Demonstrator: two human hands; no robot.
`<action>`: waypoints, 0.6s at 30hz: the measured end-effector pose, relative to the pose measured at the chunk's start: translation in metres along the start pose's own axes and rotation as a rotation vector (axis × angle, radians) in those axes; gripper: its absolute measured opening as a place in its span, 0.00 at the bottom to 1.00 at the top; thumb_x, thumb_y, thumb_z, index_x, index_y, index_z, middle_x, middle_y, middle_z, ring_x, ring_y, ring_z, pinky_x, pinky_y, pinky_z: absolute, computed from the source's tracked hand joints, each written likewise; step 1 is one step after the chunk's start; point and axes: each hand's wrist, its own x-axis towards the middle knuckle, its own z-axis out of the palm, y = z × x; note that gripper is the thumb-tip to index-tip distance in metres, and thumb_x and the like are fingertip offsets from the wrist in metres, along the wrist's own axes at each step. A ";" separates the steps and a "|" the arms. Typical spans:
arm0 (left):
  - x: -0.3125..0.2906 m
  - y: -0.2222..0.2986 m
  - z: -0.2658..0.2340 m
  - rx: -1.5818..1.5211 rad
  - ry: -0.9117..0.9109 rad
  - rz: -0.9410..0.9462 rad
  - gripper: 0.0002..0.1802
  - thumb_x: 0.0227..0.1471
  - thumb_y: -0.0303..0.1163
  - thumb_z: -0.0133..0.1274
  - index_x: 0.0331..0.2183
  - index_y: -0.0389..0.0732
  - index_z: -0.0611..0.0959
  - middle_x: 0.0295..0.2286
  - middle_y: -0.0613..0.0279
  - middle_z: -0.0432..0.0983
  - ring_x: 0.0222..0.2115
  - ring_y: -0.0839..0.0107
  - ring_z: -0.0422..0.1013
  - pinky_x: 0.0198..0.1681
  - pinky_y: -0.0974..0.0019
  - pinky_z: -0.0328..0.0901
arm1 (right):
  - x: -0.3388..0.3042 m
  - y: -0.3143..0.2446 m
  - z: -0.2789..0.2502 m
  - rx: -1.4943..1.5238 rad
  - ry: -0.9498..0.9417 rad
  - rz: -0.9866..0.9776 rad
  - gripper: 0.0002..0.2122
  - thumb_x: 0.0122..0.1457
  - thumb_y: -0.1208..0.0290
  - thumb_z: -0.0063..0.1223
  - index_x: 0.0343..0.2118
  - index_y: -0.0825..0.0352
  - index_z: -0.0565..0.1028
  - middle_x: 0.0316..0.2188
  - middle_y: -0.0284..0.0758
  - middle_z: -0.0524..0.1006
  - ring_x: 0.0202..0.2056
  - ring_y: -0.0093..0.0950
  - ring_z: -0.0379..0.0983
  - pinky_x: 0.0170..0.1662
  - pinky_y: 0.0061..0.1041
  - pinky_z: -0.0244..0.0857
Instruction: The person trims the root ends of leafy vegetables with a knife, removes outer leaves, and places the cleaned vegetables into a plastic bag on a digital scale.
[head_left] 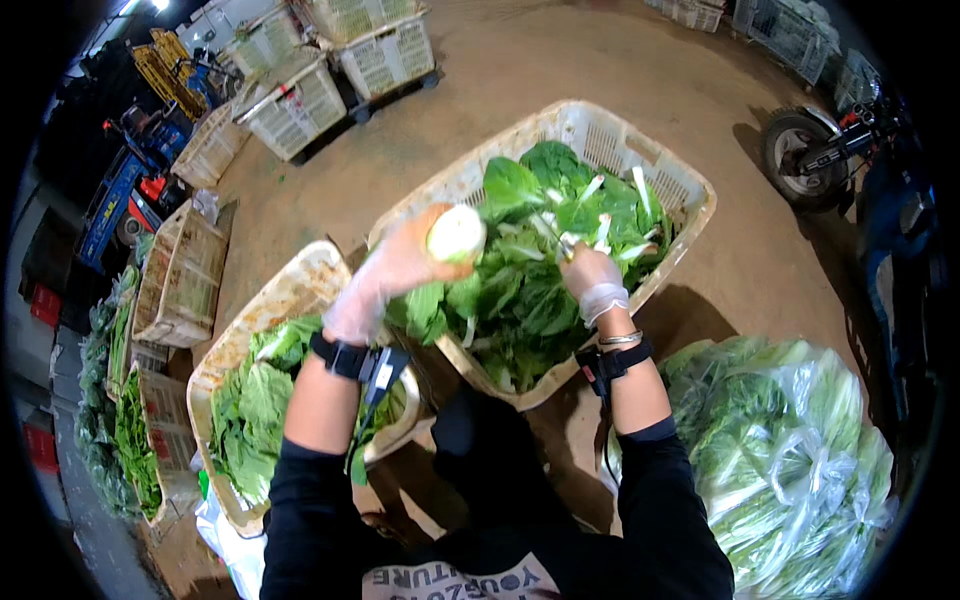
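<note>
While L grip (403, 258) holds veg head (457, 236), its end looks rnd, whitish.

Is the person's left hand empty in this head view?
No, the left hand grips a leafy vegetable, its round, pale end showing beside the fingers.

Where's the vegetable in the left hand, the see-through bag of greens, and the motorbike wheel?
Vegetable (457, 235): head view, on its pale end.
Bag of greens (785, 465): head view, on its clear plastic.
Motorbike wheel (795, 160): head view, near its hub.
</note>
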 end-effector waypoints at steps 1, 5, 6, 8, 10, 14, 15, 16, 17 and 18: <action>-0.002 -0.005 0.005 0.031 0.007 -0.029 0.37 0.27 0.34 0.68 0.43 0.37 0.71 0.34 0.63 0.72 0.37 0.75 0.67 0.43 0.69 0.62 | -0.003 -0.005 0.007 0.119 0.027 -0.125 0.14 0.53 0.61 0.47 0.36 0.67 0.74 0.28 0.46 0.77 0.29 0.41 0.74 0.33 0.35 0.68; 0.015 -0.010 0.003 0.013 0.019 0.008 0.44 0.26 0.42 0.69 0.46 0.34 0.68 0.37 0.57 0.72 0.40 0.68 0.68 0.44 0.67 0.63 | -0.023 -0.062 -0.014 1.033 -0.160 -0.145 0.20 0.45 0.57 0.60 0.37 0.68 0.73 0.21 0.32 0.75 0.18 0.23 0.70 0.21 0.21 0.64; 0.018 -0.008 0.006 -0.047 0.008 0.042 0.46 0.26 0.45 0.69 0.46 0.34 0.67 0.37 0.55 0.72 0.40 0.65 0.68 0.44 0.66 0.63 | -0.022 -0.068 -0.016 1.047 -0.135 -0.203 0.20 0.44 0.58 0.61 0.36 0.68 0.73 0.21 0.30 0.75 0.18 0.21 0.69 0.20 0.20 0.63; 0.025 -0.004 0.005 0.009 -0.094 0.013 0.48 0.28 0.45 0.69 0.47 0.32 0.64 0.38 0.54 0.71 0.41 0.67 0.67 0.45 0.67 0.62 | -0.014 -0.077 -0.015 1.082 -0.105 -0.323 0.20 0.43 0.60 0.63 0.35 0.68 0.73 0.21 0.28 0.74 0.17 0.17 0.68 0.19 0.17 0.62; 0.032 0.004 0.008 -0.084 -0.194 0.001 0.46 0.31 0.40 0.69 0.49 0.32 0.63 0.39 0.57 0.70 0.41 0.71 0.66 0.46 0.69 0.62 | 0.001 -0.073 -0.021 1.097 -0.179 -0.304 0.20 0.41 0.60 0.64 0.34 0.67 0.74 0.21 0.29 0.74 0.17 0.17 0.68 0.19 0.17 0.62; 0.038 0.024 -0.005 0.102 -0.255 -0.164 0.40 0.34 0.40 0.66 0.48 0.34 0.69 0.32 0.57 0.75 0.34 0.71 0.70 0.40 0.70 0.64 | 0.014 -0.071 -0.036 0.949 -0.215 -0.331 0.22 0.41 0.61 0.65 0.38 0.66 0.75 0.19 0.28 0.73 0.15 0.14 0.65 0.17 0.14 0.58; 0.042 0.016 -0.006 0.166 -0.215 -0.070 0.37 0.35 0.38 0.64 0.48 0.35 0.70 0.28 0.58 0.76 0.30 0.71 0.71 0.38 0.70 0.64 | 0.014 -0.072 -0.041 0.877 -0.207 -0.334 0.19 0.40 0.59 0.65 0.34 0.65 0.77 0.18 0.28 0.73 0.16 0.15 0.66 0.19 0.15 0.60; 0.042 0.014 -0.005 0.172 -0.218 -0.061 0.35 0.36 0.35 0.64 0.47 0.35 0.71 0.29 0.59 0.75 0.31 0.73 0.70 0.37 0.71 0.64 | 0.017 -0.072 -0.039 0.844 -0.205 -0.356 0.19 0.40 0.58 0.65 0.33 0.65 0.77 0.17 0.28 0.73 0.16 0.16 0.66 0.19 0.16 0.61; 0.045 0.019 -0.002 0.173 -0.225 -0.042 0.32 0.37 0.32 0.63 0.47 0.36 0.72 0.30 0.61 0.75 0.32 0.74 0.70 0.37 0.72 0.64 | 0.021 -0.069 -0.041 0.805 -0.194 -0.372 0.19 0.40 0.58 0.65 0.33 0.65 0.77 0.17 0.28 0.73 0.16 0.17 0.67 0.19 0.17 0.61; 0.048 0.024 0.001 0.174 -0.232 -0.023 0.30 0.38 0.30 0.62 0.46 0.36 0.72 0.31 0.62 0.75 0.32 0.76 0.69 0.37 0.73 0.64 | 0.024 -0.066 -0.042 0.765 -0.183 -0.389 0.19 0.40 0.57 0.64 0.32 0.65 0.77 0.17 0.28 0.73 0.16 0.17 0.67 0.20 0.17 0.62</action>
